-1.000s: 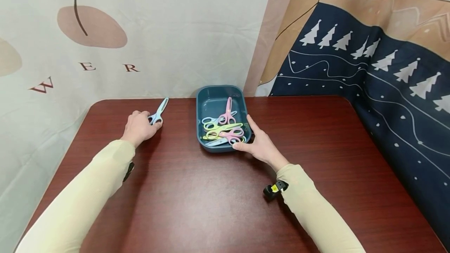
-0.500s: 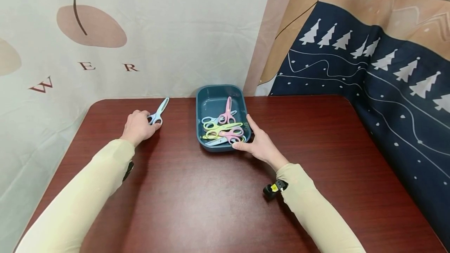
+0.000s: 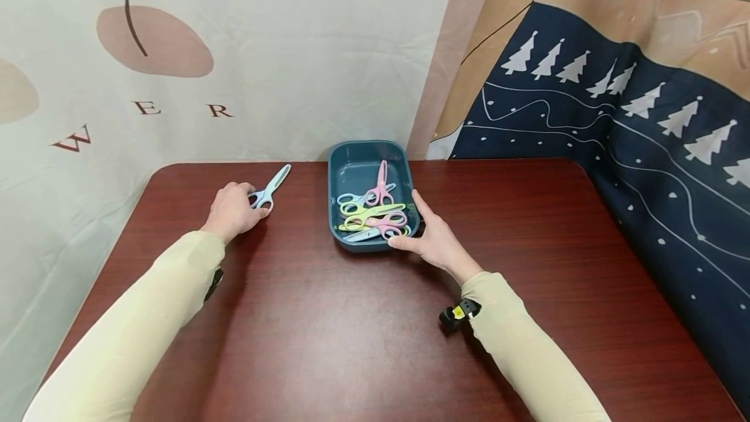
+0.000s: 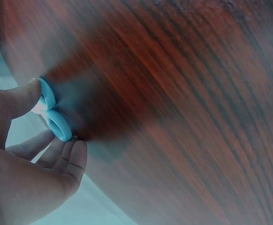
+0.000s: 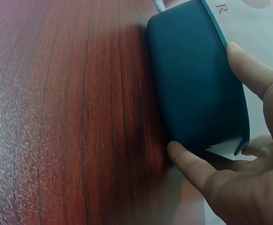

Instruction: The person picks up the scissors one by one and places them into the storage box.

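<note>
My left hand pinches a pair of light blue scissors by its handle rings near the table's back left. The blades point away and to the right. In the left wrist view, the thumb touches one blue ring and fingertips meet the other. At the back middle, my right hand grips the near right corner of a dark teal plastic bin, thumb at its near rim. Pink scissors, yellow-green scissors and several others lie piled in the bin's near half.
The dark red wooden table runs up to a pale printed cloth behind it. A navy cloth with white trees hangs along the right side. A small black device is strapped to the right wrist.
The blue scissors' blades have swung slightly to the right while the left hand keeps its pinch. My right hand and the bin stay in place.
</note>
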### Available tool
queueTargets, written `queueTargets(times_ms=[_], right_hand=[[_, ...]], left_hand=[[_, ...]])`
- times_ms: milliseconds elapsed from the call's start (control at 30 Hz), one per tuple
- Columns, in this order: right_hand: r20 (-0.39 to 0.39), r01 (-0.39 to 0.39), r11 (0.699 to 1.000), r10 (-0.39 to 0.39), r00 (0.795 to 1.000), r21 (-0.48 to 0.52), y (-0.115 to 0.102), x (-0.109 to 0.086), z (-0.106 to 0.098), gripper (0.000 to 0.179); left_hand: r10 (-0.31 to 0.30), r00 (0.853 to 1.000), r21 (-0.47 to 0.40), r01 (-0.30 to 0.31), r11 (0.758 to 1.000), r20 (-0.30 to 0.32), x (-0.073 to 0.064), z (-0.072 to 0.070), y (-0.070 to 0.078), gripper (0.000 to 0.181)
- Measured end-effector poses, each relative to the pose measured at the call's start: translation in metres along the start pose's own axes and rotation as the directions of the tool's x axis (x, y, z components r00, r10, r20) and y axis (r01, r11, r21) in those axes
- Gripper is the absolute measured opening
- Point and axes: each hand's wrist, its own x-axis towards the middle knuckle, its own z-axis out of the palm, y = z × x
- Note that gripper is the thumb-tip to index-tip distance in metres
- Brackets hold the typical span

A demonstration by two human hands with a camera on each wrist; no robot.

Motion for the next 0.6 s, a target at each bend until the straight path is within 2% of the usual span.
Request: queueTargets(times_ms=[600], right_hand=[[0.0, 0.007, 1.0, -0.007, 1.0, -0.006, -0.0009, -0.0003, -0.0001, 0.114]], left_hand=[[0.031, 0.999, 0.005, -0.031, 1.0, 0.034, -0.0028, -0.0016, 0.0069, 0.063]])
